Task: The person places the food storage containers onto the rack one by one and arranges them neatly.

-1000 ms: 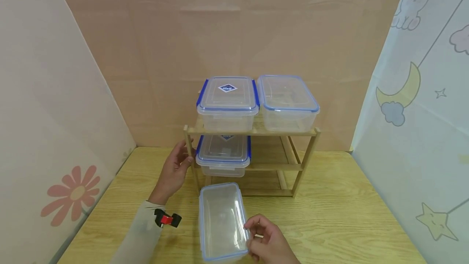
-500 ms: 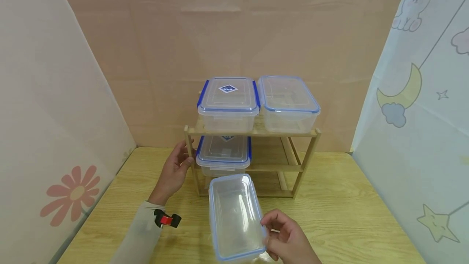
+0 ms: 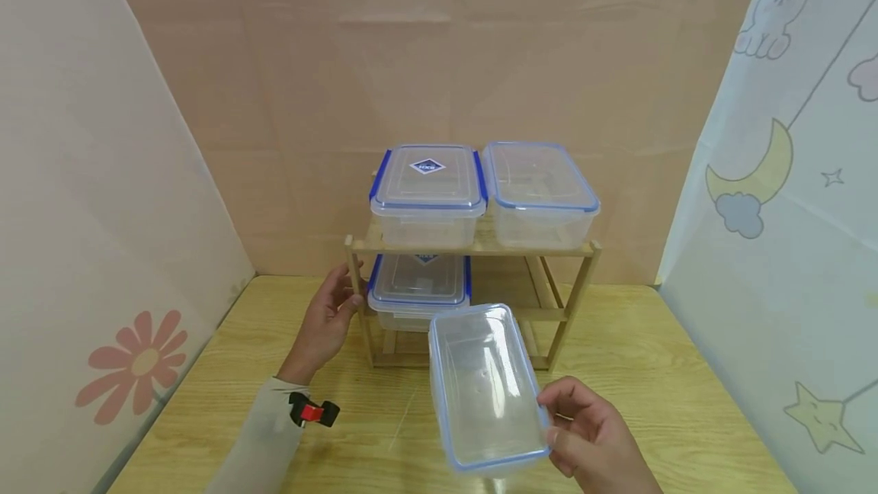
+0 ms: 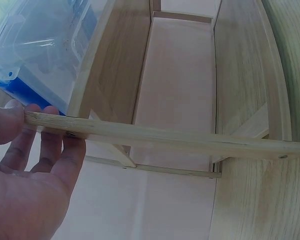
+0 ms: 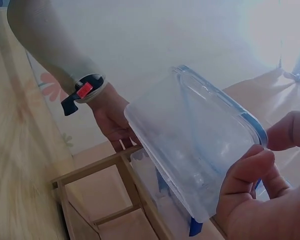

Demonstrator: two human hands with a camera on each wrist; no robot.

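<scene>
My right hand (image 3: 593,433) pinches the right edge of a clear plastic food container (image 3: 483,391) with a light-blue rim. In the right wrist view, thumb and fingers grip a corner of this container (image 5: 190,135), which is tilted and raised off the table. My left hand (image 3: 329,319) holds the left front post of a wooden shelf rack (image 3: 473,248). The left wrist view shows the thumb on one side of the post (image 4: 165,136) and fingers on the other. A lidded container (image 3: 420,280) with dark-blue clips sits on the middle shelf, left side.
On the top shelf stand a blue-clipped container (image 3: 428,181) and, to its right, one with a light-blue rim (image 3: 542,181). The rack stands on a wood-grain table (image 3: 652,372). A peach backdrop (image 3: 439,44) and two patterned side walls surround it.
My right hand has carried the light-blue-rimmed container to the right and up, from in front of the rack's left half toward its right half. The left hand stays on the post.
</scene>
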